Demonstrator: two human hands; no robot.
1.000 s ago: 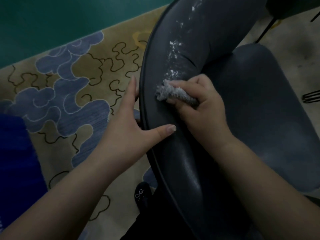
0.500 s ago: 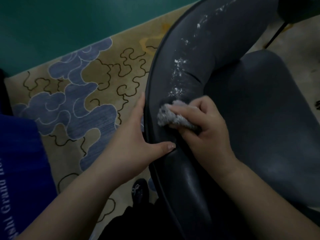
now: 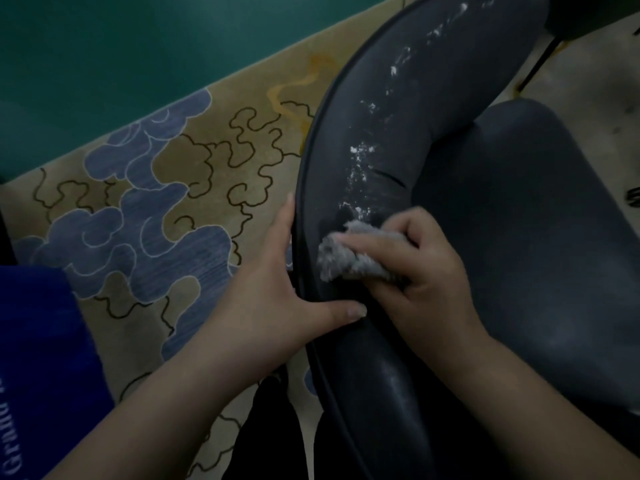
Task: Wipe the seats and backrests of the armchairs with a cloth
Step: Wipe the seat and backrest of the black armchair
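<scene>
The armchair (image 3: 519, 237) stands on a patterned carpet (image 3: 166, 209), its dark backrest (image 3: 391, 109) streaked with white specks. The right hand (image 3: 426, 271) has its grip closed around a grey cloth (image 3: 349, 254) and presses it on the backrest. The left hand (image 3: 277, 296) rests flat, grip open, fingers behind the backrest edge, thumb in front.

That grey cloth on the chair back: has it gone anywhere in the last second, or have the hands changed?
The right hand has drawn the grey cloth a little down the backrest, away from the white specks and nearer the left thumb. Nothing was let go: its fingers still hold the cloth. The left hand still braces the backrest's edge, and the specks above remain unwiped.
</scene>
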